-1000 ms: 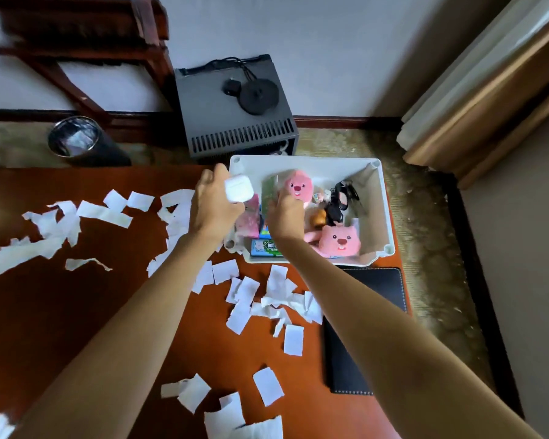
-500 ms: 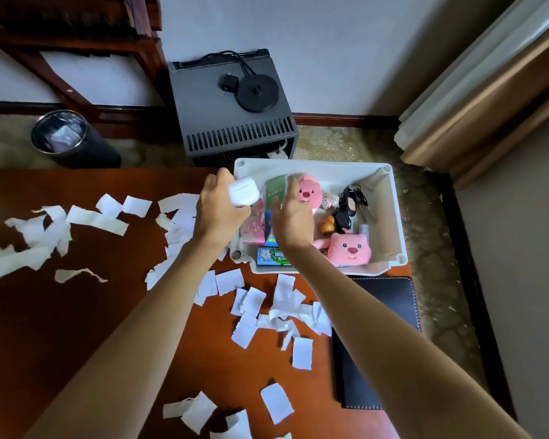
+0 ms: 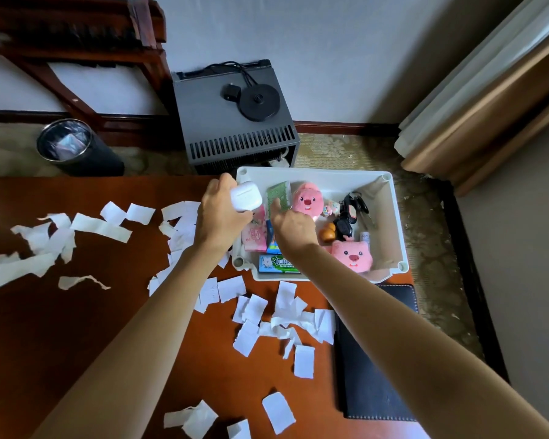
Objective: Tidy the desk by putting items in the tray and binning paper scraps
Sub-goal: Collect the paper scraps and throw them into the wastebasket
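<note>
Since a moment ago your left hand (image 3: 223, 213) has barely shifted: it stays clamped on the white earbud case (image 3: 246, 196), held over the left rim of the tray (image 3: 396, 217) at the desk's (image 3: 61, 327) far right corner. Your right hand (image 3: 293, 228) reaches into the tray, fingers pinching a green packet (image 3: 279, 194) (beside the pink plush toy (image 3: 307, 201)). Paper scraps (image 3: 248, 335) litter the desk's near and left edges.

The worktop (image 3: 76, 327) was glossy reddish-brown, strewn with white paper scraps (image 3: 257, 315). The tray (image 3: 396, 223) was white; just beyond the fingers sat a pink plush (image 3: 306, 201), a green patterned packet (image 3: 279, 194), a green-and-blue gum box (image 3: 278, 264). The earbud case (image 3: 245, 196) was white.
</note>
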Demonstrator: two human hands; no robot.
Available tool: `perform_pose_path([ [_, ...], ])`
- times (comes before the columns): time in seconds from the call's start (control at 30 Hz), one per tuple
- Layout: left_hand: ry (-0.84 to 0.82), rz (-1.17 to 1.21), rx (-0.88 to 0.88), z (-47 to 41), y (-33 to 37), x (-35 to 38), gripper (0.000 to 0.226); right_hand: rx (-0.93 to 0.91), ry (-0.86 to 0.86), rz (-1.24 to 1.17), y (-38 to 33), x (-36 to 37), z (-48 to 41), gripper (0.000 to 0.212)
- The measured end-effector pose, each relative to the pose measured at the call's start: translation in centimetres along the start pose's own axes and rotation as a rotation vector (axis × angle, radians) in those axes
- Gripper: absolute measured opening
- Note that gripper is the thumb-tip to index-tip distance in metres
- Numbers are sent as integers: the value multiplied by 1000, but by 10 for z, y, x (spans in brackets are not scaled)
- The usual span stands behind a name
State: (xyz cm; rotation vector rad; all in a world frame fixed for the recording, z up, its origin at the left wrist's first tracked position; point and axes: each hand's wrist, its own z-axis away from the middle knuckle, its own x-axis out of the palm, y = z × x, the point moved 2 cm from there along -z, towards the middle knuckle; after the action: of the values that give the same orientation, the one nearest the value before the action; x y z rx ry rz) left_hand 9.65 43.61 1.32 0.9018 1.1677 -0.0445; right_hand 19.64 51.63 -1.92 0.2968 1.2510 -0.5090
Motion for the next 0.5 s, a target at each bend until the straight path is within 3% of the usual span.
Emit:
perform_pose_path([
  [0.1,2,9,7,-1,1,-1,46,-130,-49,183,1,-4,-2,58],
  [0.27,-6,36,12,-2,3,0,48,-258,-81,306,1,-25,-2,36],
  [0.5,46,97,15,0,-4,-5,45,-33,50,76,8,-23,-8,37],
])
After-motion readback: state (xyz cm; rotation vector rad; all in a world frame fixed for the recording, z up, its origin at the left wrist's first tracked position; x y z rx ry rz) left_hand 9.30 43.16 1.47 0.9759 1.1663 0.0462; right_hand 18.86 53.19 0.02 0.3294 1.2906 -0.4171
